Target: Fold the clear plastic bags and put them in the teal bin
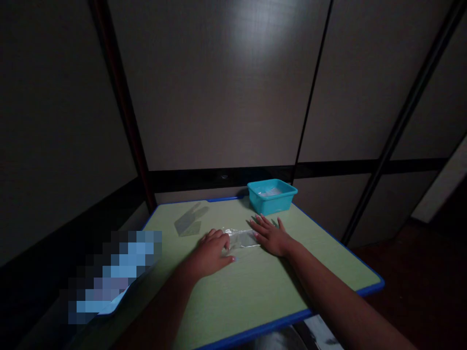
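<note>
Your left hand point(212, 253) curls on a clear plastic sheet point(241, 238); your right hand point(272, 236) presses flat, fingers spread, on its other end.

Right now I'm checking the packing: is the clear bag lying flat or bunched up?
Flat: the clear bag lies spread on the table under both hands.

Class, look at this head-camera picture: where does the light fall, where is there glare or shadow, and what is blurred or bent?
Head view: dim overall; a soft glare patch on the wall panel; the green table is the brightest area, its corners falling into shadow; the clear plastic piece between left hand and right hand glints faintly; a pixelated block hides the left edge; wall lines splay outward.
</note>
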Demonstrator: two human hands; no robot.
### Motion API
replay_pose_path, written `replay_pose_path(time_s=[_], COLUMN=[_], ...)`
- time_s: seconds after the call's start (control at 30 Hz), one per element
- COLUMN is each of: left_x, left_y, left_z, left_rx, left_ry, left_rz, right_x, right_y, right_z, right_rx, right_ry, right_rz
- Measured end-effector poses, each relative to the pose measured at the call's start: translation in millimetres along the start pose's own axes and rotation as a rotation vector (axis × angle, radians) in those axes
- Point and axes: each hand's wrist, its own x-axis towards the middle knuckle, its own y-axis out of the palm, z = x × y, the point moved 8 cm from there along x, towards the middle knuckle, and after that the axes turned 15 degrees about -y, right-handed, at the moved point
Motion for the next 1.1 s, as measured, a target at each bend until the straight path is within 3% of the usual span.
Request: replay_pose_path(time_s=[0.17, 0.53, 1.1], left_x=[2.4, 9.5, 16.1], left_y=[0.7, -11.3, -15.3], left_z=[3.3, 20.0, 32.2], left_rx=[0.027, -0.198, -0.404], left_ry=[0.002, 0.013, 0.018], left_rz=[-0.006, 0.01, 0.074], right_x=[1.7, 2.0, 3.6], right_y=[-9.1, -4.5, -1.3], right_z=[12.0, 23.1, 21.7], right_rx=[-0.02, 0.045, 0.041], right_ry=[0.006, 0.024, 0.006], right_rz=[-0.133, 0.0, 0.023])
